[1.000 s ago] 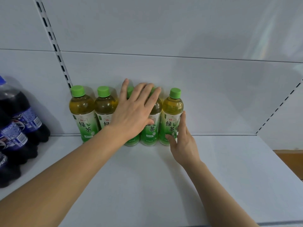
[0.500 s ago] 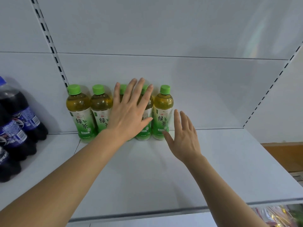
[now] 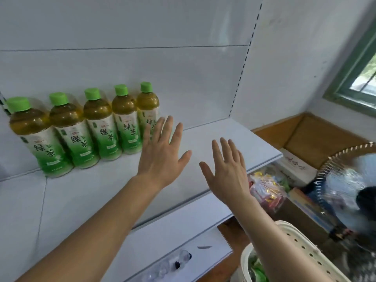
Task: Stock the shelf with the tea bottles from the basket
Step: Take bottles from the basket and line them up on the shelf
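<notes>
Standing in a tight row against the back panel of the white shelf (image 3: pixel 213 143) are five green-capped tea bottles (image 3: pixel 105 127), upright, labels facing out. Both hands hover over the bare shelf to the right of the row, palms down, holding nothing. The left hand (image 3: pixel 162 157) has its fingers (image 3: pixel 169 127) spread and released, the tips overlapping the rightmost bottle in view; whether they touch it cannot be told. The right hand (image 3: pixel 225 171) is likewise splayed, apart from the bottles. A cream perforated basket (image 3: pixel 301 247) sits at lower right, green showing inside.
</notes>
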`<state>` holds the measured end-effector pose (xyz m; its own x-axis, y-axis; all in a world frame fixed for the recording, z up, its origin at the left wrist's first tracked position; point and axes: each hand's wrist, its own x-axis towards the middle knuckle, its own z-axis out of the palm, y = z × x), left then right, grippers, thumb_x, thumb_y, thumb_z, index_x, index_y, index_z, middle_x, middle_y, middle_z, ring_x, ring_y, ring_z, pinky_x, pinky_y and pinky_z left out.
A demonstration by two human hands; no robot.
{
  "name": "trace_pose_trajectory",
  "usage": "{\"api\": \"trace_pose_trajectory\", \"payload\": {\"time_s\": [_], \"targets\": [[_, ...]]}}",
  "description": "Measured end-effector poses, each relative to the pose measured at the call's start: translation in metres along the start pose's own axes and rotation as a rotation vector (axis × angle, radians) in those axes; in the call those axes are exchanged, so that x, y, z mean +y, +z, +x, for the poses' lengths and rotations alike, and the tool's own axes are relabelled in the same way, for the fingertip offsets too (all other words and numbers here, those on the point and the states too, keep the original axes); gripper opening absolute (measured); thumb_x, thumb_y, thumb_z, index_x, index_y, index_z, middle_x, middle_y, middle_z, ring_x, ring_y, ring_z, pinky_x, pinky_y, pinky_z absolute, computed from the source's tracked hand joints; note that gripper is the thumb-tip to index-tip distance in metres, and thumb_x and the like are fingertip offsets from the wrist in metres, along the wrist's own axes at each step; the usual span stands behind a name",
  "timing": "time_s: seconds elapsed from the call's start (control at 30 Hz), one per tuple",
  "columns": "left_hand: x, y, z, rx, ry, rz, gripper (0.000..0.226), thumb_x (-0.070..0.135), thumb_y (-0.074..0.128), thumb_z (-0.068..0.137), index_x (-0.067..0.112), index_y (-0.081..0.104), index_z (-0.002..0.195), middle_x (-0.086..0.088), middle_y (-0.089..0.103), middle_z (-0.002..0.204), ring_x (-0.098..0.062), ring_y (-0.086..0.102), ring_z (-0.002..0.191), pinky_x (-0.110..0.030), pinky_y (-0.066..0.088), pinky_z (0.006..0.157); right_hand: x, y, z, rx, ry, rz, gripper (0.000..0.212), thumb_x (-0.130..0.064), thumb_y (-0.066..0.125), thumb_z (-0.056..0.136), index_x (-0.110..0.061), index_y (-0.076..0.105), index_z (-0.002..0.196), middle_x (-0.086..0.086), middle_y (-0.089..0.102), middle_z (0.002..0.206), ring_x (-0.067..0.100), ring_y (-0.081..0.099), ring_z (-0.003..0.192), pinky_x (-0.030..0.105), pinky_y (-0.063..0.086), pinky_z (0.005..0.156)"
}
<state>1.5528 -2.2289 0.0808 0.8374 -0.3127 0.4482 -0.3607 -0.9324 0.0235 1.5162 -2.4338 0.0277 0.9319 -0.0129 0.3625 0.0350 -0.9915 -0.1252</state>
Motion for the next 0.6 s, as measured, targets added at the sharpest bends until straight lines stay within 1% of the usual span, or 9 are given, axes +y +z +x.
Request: {"api": "trace_pose_trajectory", "payload": {"time_s": [0.03, 0.1, 0.23, 0.3, 0.37, 0.47, 0.53, 0.6], "targets": [[0.012, 0.002, -0.004, -0.01, 0.027, -0.036, 0.082, 0.065, 0.033, 0.105, 0.017, 0.023, 0.171, -0.015, 0.012, 0.179, -0.035, 0.006, 0.166, -0.062, 0.007, 0.132, 0.007, -0.006, -0.016, -0.007, 0.032, -0.017, 0.08, -0.069, 0.029, 0.113, -0.02, 0.019, 0.176, 0.01, 0.015, 0.185, 0.034, 0.005, 0.172, 0.054, 0.011, 0.138], [0.038, 0.005, -0.012, -0.038, 0.088, -0.093, 0.083, 0.067, 0.028, 0.103, 0.019, 0.022, 0.171, -0.015, 0.012, 0.179, -0.036, 0.008, 0.166, -0.062, 0.008, 0.132, 0.022, -0.016, -0.05, -0.013, 0.104, -0.042, 0.081, -0.07, 0.025, 0.112, -0.021, 0.019, 0.176, 0.01, 0.015, 0.185, 0.033, 0.005, 0.172, 0.055, 0.011, 0.138], [0.099, 0.018, -0.031, -0.113, 0.22, -0.164, 0.086, 0.072, 0.023, 0.101, 0.021, 0.022, 0.171, -0.015, 0.013, 0.179, -0.038, 0.012, 0.165, -0.062, 0.013, 0.131, 0.061, -0.033, -0.12, -0.002, 0.262, -0.094, 0.081, -0.068, 0.025, 0.111, -0.018, 0.029, 0.173, 0.013, 0.026, 0.182, 0.037, 0.015, 0.17, 0.058, 0.019, 0.136], [0.131, 0.025, -0.038, -0.135, 0.293, -0.207, 0.085, 0.072, 0.027, 0.101, 0.022, 0.026, 0.17, -0.015, 0.017, 0.179, -0.038, 0.015, 0.164, -0.063, 0.016, 0.131, 0.084, -0.041, -0.152, -0.016, 0.346, -0.131, 0.079, -0.067, 0.027, 0.112, -0.016, 0.031, 0.173, 0.015, 0.028, 0.181, 0.037, 0.017, 0.17, 0.058, 0.022, 0.136], [0.168, 0.031, -0.048, -0.158, 0.375, -0.262, 0.082, 0.069, 0.033, 0.102, 0.021, 0.031, 0.168, -0.015, 0.021, 0.177, -0.038, 0.019, 0.163, -0.062, 0.018, 0.13, 0.111, -0.047, -0.185, -0.026, 0.433, -0.159, 0.08, -0.065, 0.031, 0.111, -0.015, 0.033, 0.172, 0.015, 0.03, 0.18, 0.037, 0.02, 0.169, 0.058, 0.024, 0.135], [0.211, 0.041, -0.067, -0.2, 0.454, -0.34, 0.082, 0.066, 0.035, 0.1, 0.017, 0.037, 0.165, -0.018, 0.03, 0.174, -0.039, 0.025, 0.161, -0.061, 0.018, 0.131, 0.147, -0.049, -0.225, -0.034, 0.52, -0.172, 0.081, -0.066, 0.035, 0.108, -0.013, 0.038, 0.17, 0.018, 0.036, 0.176, 0.04, 0.027, 0.166, 0.062, 0.032, 0.13], [0.242, 0.058, -0.078, -0.242, 0.514, -0.363, 0.085, 0.068, 0.032, 0.098, 0.015, 0.04, 0.164, -0.019, 0.034, 0.172, -0.04, 0.028, 0.16, -0.061, 0.018, 0.13, 0.173, -0.046, -0.25, -0.085, 0.603, -0.171, 0.085, -0.069, 0.031, 0.107, -0.014, 0.037, 0.171, 0.018, 0.036, 0.177, 0.039, 0.027, 0.166, 0.061, 0.032, 0.13], [0.272, 0.078, -0.089, -0.29, 0.57, -0.368, 0.086, 0.069, 0.032, 0.097, 0.016, 0.038, 0.165, -0.017, 0.034, 0.172, -0.039, 0.027, 0.16, -0.061, 0.017, 0.129, 0.197, -0.038, -0.275, -0.142, 0.669, -0.164, 0.087, -0.071, 0.025, 0.106, -0.016, 0.033, 0.173, 0.017, 0.032, 0.178, 0.038, 0.024, 0.167, 0.059, 0.029, 0.132]]}}
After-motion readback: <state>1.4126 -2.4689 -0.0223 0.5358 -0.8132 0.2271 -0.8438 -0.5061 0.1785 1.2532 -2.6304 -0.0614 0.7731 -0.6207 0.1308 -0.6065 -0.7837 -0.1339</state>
